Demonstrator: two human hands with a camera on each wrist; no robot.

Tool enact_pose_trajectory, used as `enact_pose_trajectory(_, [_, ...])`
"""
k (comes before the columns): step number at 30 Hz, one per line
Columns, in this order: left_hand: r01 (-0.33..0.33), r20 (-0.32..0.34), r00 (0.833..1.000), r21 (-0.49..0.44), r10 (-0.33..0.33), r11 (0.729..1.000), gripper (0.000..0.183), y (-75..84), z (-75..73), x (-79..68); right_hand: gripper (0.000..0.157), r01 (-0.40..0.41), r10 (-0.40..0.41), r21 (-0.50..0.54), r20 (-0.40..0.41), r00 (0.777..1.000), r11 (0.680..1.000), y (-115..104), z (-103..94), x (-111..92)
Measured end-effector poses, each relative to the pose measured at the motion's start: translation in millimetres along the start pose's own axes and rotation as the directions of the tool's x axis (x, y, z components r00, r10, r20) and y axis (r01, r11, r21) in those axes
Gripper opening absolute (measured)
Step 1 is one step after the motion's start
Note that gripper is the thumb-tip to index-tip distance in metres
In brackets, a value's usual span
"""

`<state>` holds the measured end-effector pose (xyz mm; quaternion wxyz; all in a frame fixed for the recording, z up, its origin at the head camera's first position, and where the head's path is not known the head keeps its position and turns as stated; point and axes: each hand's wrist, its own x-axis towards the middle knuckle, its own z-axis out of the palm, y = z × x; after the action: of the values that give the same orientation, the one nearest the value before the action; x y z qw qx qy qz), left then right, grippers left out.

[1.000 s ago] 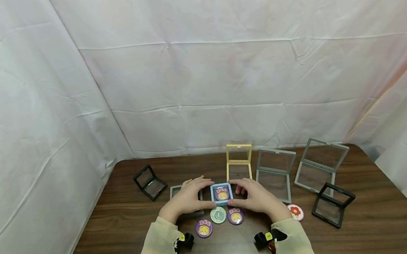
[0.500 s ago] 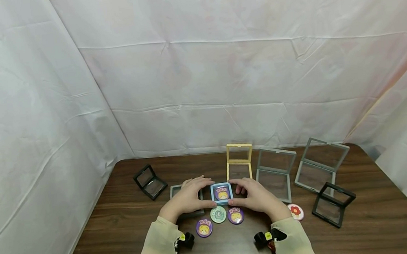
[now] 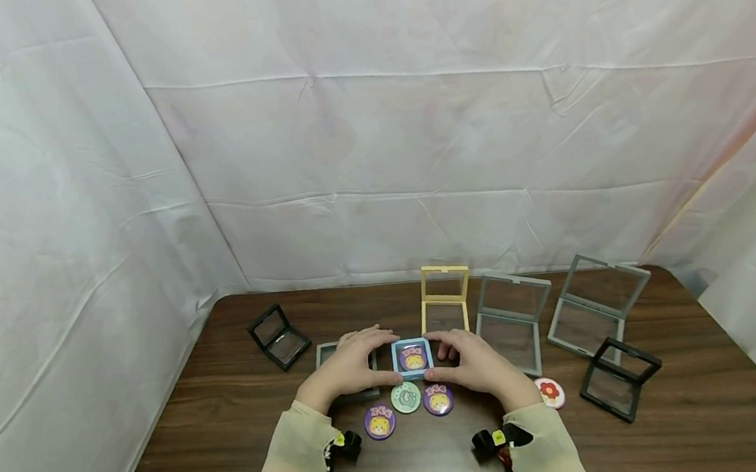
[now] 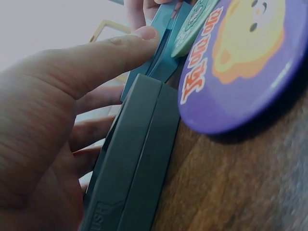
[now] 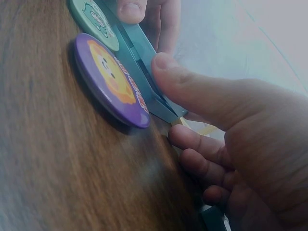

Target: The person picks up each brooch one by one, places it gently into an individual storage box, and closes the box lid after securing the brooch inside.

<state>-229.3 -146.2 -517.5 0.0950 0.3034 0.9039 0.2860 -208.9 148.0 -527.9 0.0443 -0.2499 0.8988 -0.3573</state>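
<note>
A small light-blue frame case (image 3: 414,376) stands closed on the table between both hands, a purple bear badge (image 3: 413,359) showing through its window. My left hand (image 3: 349,365) pinches its left side, thumb on the near edge and index finger on the far edge. My right hand (image 3: 470,368) pinches the right side likewise; its other fingers curl loosely in the right wrist view. Beneath the left hand lies a closed dark grey-green case (image 4: 134,144), partly hidden. Close in front are a green badge (image 3: 406,398) and a purple badge (image 3: 438,400); another purple badge (image 3: 379,423) lies nearer left.
Open display cases stand around: a black one (image 3: 284,362) at left, a yellow one (image 3: 444,302) behind, two grey ones (image 3: 537,342) (image 3: 587,352) and a black one (image 3: 607,413) at right. A red-flower badge (image 3: 550,393) lies beside the right wrist. White cloth hangs behind the table.
</note>
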Motion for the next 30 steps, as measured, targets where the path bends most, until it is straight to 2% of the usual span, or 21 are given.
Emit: enact_pose_trajectory(30, [0.004,-0.011,1.0,-0.006,-0.004,1.0,0.073,0.3,1.4,-0.4,0.069,-0.032,0.032,0.022,0.026,0.999,0.999,-4.2,-1.2,3.6])
